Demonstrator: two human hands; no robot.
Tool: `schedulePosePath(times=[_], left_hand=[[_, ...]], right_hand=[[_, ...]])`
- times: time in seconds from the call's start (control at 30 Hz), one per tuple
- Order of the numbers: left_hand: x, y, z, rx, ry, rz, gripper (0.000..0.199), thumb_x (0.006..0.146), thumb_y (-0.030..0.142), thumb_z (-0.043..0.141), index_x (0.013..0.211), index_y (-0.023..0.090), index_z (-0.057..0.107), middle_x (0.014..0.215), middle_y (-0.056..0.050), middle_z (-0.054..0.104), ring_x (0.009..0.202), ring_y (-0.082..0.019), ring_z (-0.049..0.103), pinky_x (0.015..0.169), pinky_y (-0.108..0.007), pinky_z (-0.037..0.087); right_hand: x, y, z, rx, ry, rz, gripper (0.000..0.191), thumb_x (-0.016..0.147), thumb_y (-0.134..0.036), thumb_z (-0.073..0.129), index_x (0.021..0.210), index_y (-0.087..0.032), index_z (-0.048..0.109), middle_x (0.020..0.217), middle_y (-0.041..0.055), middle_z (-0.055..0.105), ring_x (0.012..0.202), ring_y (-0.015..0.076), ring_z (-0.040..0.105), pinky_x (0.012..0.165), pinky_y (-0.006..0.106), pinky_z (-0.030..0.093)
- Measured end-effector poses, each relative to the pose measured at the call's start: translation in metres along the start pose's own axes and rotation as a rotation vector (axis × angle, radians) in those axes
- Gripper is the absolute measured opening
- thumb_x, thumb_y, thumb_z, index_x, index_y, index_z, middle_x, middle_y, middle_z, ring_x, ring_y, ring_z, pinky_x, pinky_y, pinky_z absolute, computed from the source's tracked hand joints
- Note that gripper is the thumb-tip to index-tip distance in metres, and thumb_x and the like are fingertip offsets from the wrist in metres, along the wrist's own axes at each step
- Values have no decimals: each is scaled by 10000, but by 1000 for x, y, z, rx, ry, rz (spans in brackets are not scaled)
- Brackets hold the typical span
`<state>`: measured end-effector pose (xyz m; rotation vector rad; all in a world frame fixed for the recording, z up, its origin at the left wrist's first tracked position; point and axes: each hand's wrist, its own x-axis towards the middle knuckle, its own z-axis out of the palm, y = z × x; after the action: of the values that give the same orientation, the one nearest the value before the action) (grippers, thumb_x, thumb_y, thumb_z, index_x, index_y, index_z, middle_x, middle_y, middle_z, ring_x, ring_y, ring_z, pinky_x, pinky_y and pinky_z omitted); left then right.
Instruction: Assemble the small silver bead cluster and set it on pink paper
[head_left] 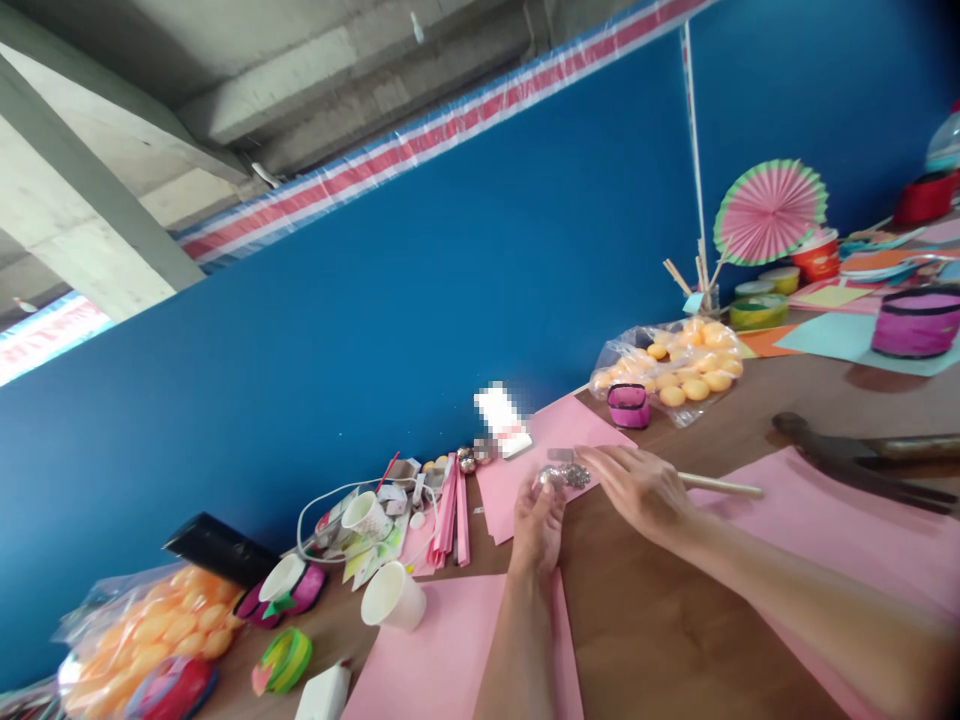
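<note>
Just below frame centre, left hand (537,520) curled, pinching shiny metal piece (551,474); right hand (637,490), fingers nearly straight, over pale-handled tool (724,486); best brace piece firmly, guide tool lightly.

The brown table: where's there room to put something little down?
Try the bare wood of the brown table between the pink sheet by the left arm and the right arm. Another bare patch lies between the bag of orange balls and the dark hammer. The left side is crowded, with cups, paper strips and another bag of orange balls.
</note>
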<state>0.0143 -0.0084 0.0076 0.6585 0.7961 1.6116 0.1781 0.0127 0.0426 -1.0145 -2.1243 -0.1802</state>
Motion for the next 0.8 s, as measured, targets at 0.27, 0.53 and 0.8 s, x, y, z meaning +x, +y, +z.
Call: schedulePosePath(times=[0.27, 0.53, 0.8], left_hand=[[2, -1, -3, 11, 0, 10, 296, 716, 216, 635, 1003, 149, 606, 1017, -86, 636, 923, -143, 598, 887, -262, 416], [1, 0, -4, -44, -27, -21, 386, 737, 227, 616, 1113, 180, 545, 1064, -94, 622, 948, -177, 604, 903, -294, 429], [3, 0, -5, -31, -31, -8, 314, 757, 247, 592, 1053, 142, 583, 1074, -110, 620, 946, -170, 605, 879, -252, 444]], right_hand=[[0, 3, -2, -45, 60, -12, 362, 868, -148, 386, 1204, -253, 470, 950, 26, 644, 801, 123, 590, 673, 213, 400], [-4, 4, 10, -86, 96, -72, 347, 847, -139, 446, 1179, -223, 500, 881, 34, 652, 741, 118, 586, 622, 201, 389], [-5, 1, 12, -104, 24, -94, 361, 835, -127, 454, 1182, -215, 496, 848, 33, 649, 705, 111, 584, 598, 194, 392]])
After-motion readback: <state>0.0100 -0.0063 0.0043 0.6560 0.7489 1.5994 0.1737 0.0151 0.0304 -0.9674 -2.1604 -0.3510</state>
